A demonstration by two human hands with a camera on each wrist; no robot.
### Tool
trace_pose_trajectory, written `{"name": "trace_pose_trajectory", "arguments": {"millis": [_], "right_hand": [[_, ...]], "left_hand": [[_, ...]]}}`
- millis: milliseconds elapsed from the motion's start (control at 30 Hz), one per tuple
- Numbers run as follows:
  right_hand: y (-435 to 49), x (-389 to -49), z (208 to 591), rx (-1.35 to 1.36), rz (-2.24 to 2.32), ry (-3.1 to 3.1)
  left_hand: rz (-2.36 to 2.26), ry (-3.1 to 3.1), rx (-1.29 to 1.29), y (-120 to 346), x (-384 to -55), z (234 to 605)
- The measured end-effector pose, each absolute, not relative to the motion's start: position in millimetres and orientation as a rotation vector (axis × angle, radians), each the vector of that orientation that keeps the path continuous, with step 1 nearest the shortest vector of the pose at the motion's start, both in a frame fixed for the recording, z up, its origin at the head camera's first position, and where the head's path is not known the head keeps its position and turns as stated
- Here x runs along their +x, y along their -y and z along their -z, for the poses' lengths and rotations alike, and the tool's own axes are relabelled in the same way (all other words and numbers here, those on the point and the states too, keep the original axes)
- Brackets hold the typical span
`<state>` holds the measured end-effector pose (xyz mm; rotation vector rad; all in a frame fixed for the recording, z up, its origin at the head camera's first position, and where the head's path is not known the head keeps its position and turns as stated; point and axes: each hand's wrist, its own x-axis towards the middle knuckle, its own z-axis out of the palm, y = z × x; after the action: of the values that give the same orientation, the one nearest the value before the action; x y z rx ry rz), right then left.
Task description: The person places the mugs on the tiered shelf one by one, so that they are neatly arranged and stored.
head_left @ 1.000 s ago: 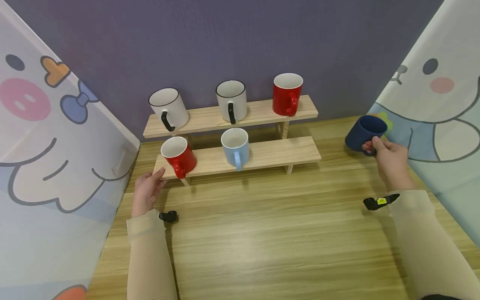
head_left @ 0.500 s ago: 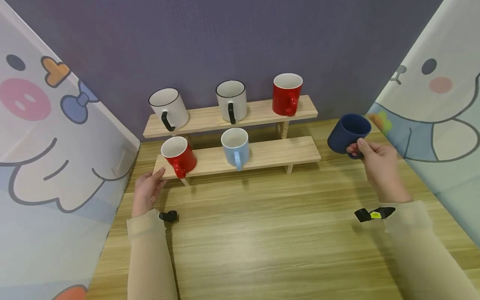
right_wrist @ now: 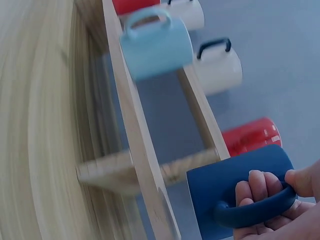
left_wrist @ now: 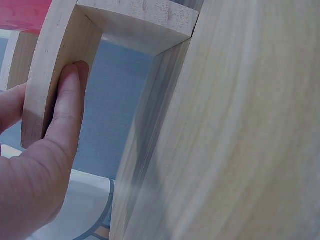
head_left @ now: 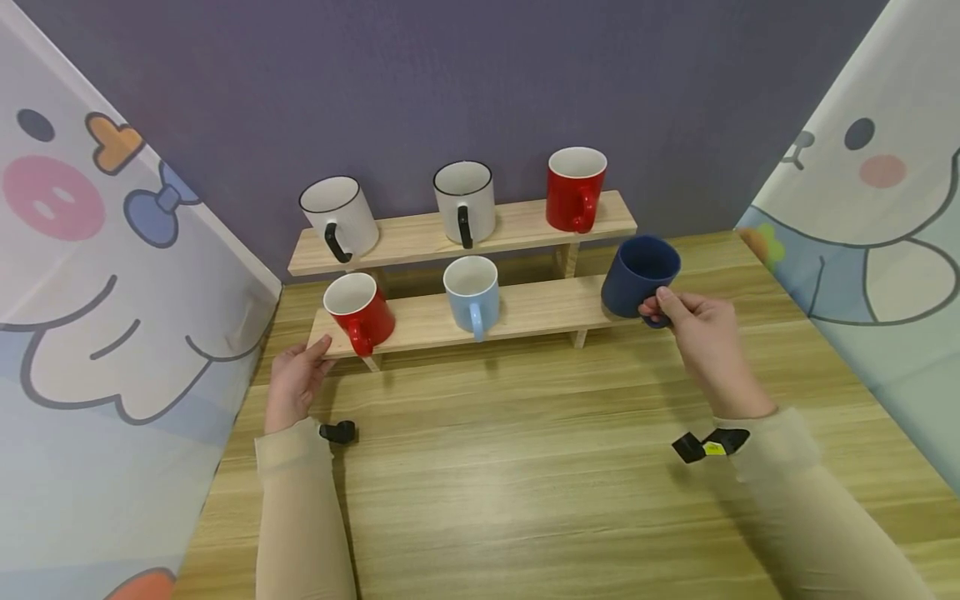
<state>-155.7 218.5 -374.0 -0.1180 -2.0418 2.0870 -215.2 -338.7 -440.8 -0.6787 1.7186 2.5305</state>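
My right hand [head_left: 705,337] grips the handle of a dark blue mug [head_left: 633,279], fingers curled through it. The mug overlaps the right end of the lower shelf board [head_left: 551,304] in the head view; in the right wrist view its base is close beside that board. My left hand [head_left: 296,379] pinches the left end of the same board, thumb on top and fingers [left_wrist: 67,107] underneath. On this board stand a red mug [head_left: 367,321] at the left and a light blue mug [head_left: 474,302] near the middle, handles toward me.
Behind, the upper shelf board [head_left: 405,237] bears two white mugs with black handles, one at the left [head_left: 352,221] and one mid-board [head_left: 476,212], plus a red mug [head_left: 566,196]. A purple-grey wall [head_left: 480,83] stands behind; printed panels flank the wooden table [head_left: 510,467].
My right hand has carried the dark blue mug leftward from the right side of the table to the lower board's right end. My left hand keeps its place on the board.
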Motion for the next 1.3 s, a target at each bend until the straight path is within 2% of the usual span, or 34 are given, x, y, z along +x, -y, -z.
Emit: {"name": "trace_pose_trajectory", "arguments": {"millis": [533, 833, 1300], "right_hand": [[-157.5, -169.1, 386.8, -0.130, -1.968, 2.202], [-143.3, -180.9, 395.0, -0.135, -1.932, 2.198], [-136.2, -177.5, 392.6, -0.061, -1.924, 2.267]], "left_hand": [[-2.519, -1.730, -0.693, 339.9, -214.5, 439.9], [-2.511, -1.748, -0.687, 339.2, -215.1, 440.8], [-2.522, -1.720, -0.694, 339.3, -214.5, 437.7]]}}
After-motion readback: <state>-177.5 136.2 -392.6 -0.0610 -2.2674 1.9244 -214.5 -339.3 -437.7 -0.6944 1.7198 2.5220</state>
